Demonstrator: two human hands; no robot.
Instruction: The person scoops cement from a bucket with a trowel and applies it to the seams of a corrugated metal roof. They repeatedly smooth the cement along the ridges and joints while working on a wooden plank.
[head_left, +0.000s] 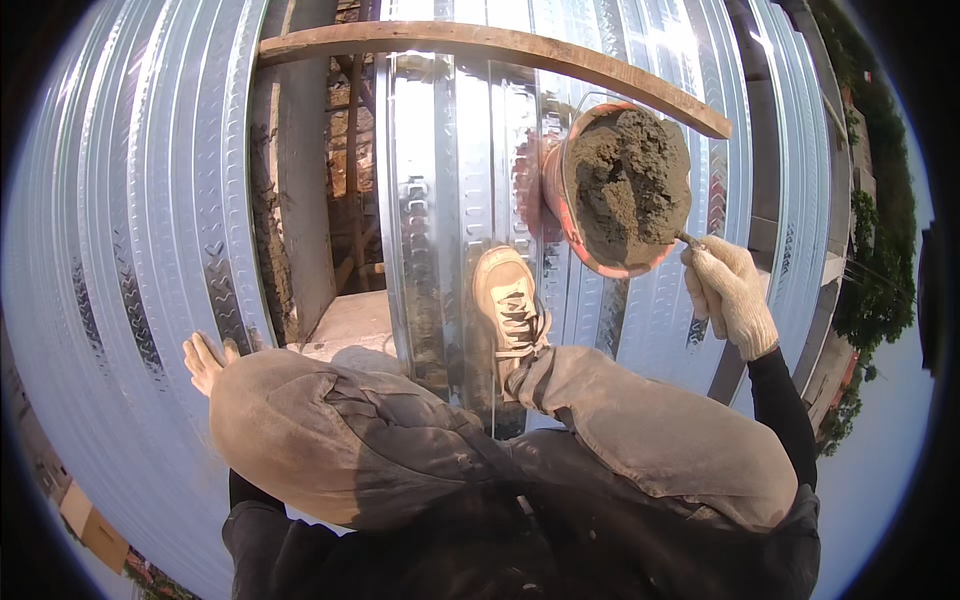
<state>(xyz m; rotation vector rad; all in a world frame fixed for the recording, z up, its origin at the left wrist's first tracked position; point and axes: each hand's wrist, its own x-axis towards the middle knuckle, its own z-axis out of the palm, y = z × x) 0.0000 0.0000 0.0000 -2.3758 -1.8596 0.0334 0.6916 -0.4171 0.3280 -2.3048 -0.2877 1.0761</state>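
My right hand (733,295), in a pale knitted glove, is closed around the handle of a trowel (686,238) at the near right rim of an orange-red bucket (562,205). Grey-brown wet mortar (640,165) fills the bucket, lumpy and heaped toward the far side. The trowel's blade cannot be told apart from the mortar. My left hand (205,362), also gloved, is at the far left beside my bent left knee, fingers spread against the ribbed metal decking (170,250). The knee hides part of that hand, and nothing shows in it.
A wooden plank (490,40) lies across the decking beyond the bucket. Left of centre, a gap beside a concrete beam (303,170) opens onto rubble and timber below. My shoe (508,300) stands on the middle sheet. Another gap runs along the right, with trees (870,280) past the edge.
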